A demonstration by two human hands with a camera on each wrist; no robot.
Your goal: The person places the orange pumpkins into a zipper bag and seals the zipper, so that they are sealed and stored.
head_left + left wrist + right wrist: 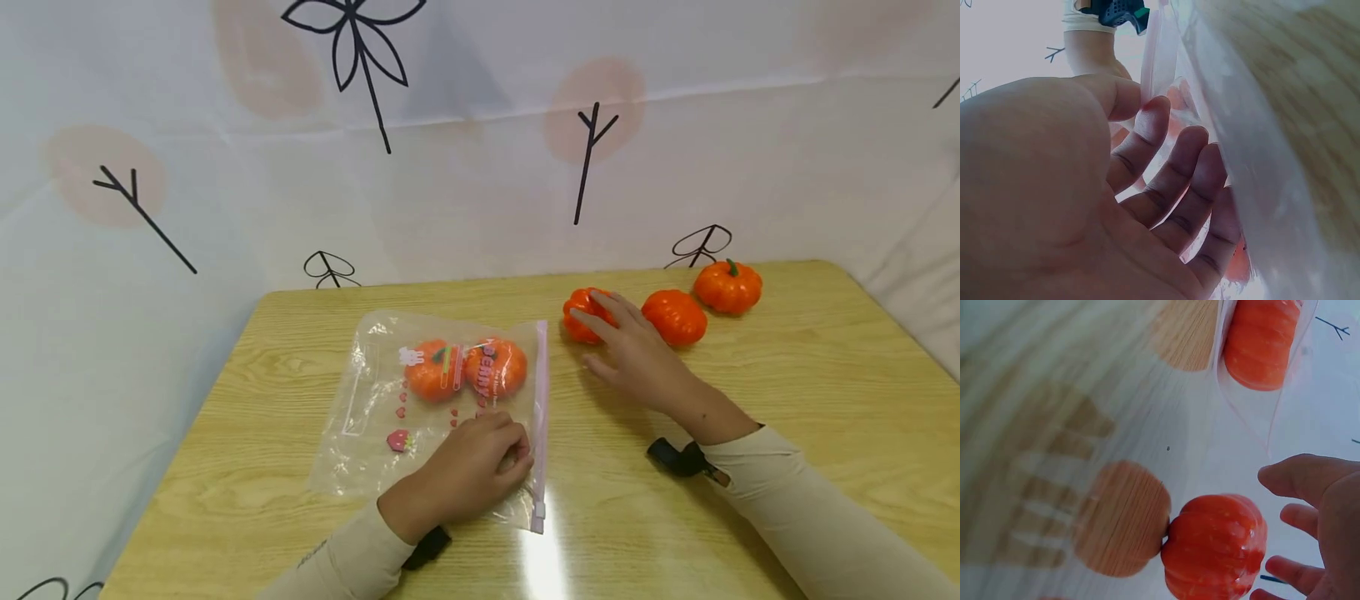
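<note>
A clear zip bag (360, 454) with a pink zip edge and printed strawberries lies on the table. Two small orange pumpkins (433, 375) show through its plastic. My left hand (474, 463) pinches the bag near its zip edge between thumb and index finger, the other fingers curled against the plastic in the left wrist view. My right hand (637, 358) reaches over another orange pumpkin (577, 318), fingers spread at its top and side. From the right wrist view, that pumpkin (1216, 547) sits just beside the fingertips, not gripped.
Two more orange pumpkins stand to the right of my right hand, one lying tilted (674, 317) and a farther one with a green stem (728, 287). The wooden table (825, 433) ends at a white patterned cloth (480, 192) behind it.
</note>
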